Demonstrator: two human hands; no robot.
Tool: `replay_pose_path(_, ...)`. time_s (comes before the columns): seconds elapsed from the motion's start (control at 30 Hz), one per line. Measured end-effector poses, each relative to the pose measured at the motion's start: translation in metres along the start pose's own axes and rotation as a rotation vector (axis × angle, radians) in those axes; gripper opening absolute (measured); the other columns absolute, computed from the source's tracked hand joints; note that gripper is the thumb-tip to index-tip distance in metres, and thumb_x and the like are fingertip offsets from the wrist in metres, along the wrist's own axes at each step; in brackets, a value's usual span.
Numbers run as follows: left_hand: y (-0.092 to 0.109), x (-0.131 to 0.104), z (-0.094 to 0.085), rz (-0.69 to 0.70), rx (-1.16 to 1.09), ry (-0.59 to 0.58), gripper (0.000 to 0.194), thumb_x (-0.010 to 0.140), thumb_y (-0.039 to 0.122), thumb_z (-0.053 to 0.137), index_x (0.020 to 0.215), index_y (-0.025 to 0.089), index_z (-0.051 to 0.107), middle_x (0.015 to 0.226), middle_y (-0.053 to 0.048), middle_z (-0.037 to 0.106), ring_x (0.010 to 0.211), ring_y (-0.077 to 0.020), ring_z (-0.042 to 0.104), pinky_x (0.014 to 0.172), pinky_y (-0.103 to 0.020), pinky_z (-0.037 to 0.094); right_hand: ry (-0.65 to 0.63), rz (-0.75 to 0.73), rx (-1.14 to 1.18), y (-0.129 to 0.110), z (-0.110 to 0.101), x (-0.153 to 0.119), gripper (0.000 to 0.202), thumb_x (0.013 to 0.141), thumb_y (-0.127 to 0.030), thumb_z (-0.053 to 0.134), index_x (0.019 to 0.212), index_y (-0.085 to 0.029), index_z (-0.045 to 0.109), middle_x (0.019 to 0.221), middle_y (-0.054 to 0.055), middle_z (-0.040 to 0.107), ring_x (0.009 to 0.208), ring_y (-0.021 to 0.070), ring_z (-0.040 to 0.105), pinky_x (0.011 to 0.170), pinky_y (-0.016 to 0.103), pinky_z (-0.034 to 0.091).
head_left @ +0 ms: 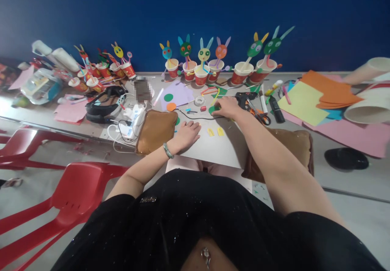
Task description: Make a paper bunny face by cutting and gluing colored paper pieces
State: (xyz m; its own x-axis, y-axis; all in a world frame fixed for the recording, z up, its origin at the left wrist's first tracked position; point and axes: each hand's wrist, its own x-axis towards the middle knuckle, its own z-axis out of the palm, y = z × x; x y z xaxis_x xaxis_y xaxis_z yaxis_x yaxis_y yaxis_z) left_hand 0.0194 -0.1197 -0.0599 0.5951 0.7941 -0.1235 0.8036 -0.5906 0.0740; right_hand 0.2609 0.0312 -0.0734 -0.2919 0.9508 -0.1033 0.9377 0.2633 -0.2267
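Green circle sits at right hand, fingers curled, grip unclear; left hand lies open on table, likely bracing.

Right hand: fingertips hide part of green disc; whether they pinch it cannot be made out. Left hand: palm side out of sight. Right forearm covers part of brown cushion. Patch on counter pixelated, object beneath unreadable. Far-left items blurred. Nearer red chair cut off by left edge, wide white roll by right edge. Print on red cups too small to read.
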Motion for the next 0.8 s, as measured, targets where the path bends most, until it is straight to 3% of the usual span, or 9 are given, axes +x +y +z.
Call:
replay_pose_path(0.23,-0.008,-0.004,-0.008,-0.07,-0.042,-0.018,0.043,0.11,0.032,0.045,0.145,0.015,0.062,0.162,-0.019,0.058,0.142,-0.0361,0.053,0.115,-0.054,0.039,0.061,0.0,0.079,-0.001,-0.002,-0.003,0.031,0.072,-0.039,0.088,0.094,-0.024,0.073,0.104,0.01,0.079,0.106,0.0337,0.066,0.091,0.043,0.048)
replay_pose_path(0.33,-0.008,-0.004,-0.01,-0.101,-0.058,-0.02,0.043,0.109,0.03,0.046,0.146,0.015,0.061,0.168,-0.022,0.052,0.146,-0.036,0.052,0.118,-0.056,0.038,0.177,0.03,0.265,0.002,-0.005,-0.004,0.015,0.077,-0.03,0.08,0.085,-0.023,0.07,0.095,0.008,0.078,0.098,0.0307,0.068,0.093,0.046,0.05)
replay_pose_path(0.43,-0.005,-0.003,-0.011,-0.105,-0.046,-0.013,0.046,0.108,0.029,0.048,0.15,0.013,0.059,0.172,-0.024,0.046,0.149,-0.0366,0.051,0.119,-0.054,0.038,0.316,0.102,0.522,0.012,-0.008,-0.003,0.011,0.079,-0.026,0.077,0.084,-0.023,0.068,0.089,0.006,0.075,0.086,0.0258,0.068,0.088,0.043,0.055)
replay_pose_path(0.57,0.005,0.0,-0.011,0.024,-0.053,-0.003,0.048,0.108,0.031,0.05,0.153,0.014,0.057,0.17,-0.022,0.049,0.152,-0.0368,0.049,0.121,-0.054,0.038,0.508,0.245,0.864,0.029,-0.01,-0.003,0.012,0.085,-0.028,0.077,0.086,-0.023,0.066,0.086,0.005,0.072,0.08,0.0227,0.067,0.083,0.042,0.059)
replay_pose_path(0.63,0.014,0.004,-0.008,0.11,-0.065,-0.034,0.056,0.108,0.036,0.052,0.16,0.014,0.052,0.175,-0.022,0.043,0.158,-0.0381,0.043,0.125,-0.057,0.035,0.56,0.289,0.968,0.035,-0.009,-0.008,0.015,0.09,-0.034,0.076,0.086,-0.024,0.066,0.081,0.004,0.069,0.078,0.0224,0.067,0.079,0.041,0.06)
replay_pose_path(0.8,0.038,0.022,0.003,0.301,-0.072,-0.124,0.078,0.108,0.055,0.055,0.172,0.015,0.036,0.184,-0.018,0.027,0.172,-0.04,0.02,0.136,-0.065,0.017,0.459,0.324,1.064,0.029,-0.007,-0.04,0.027,0.089,-0.049,0.078,0.085,-0.025,0.065,0.066,0.0,0.06,0.06,0.0231,0.065,0.057,0.038,0.054)
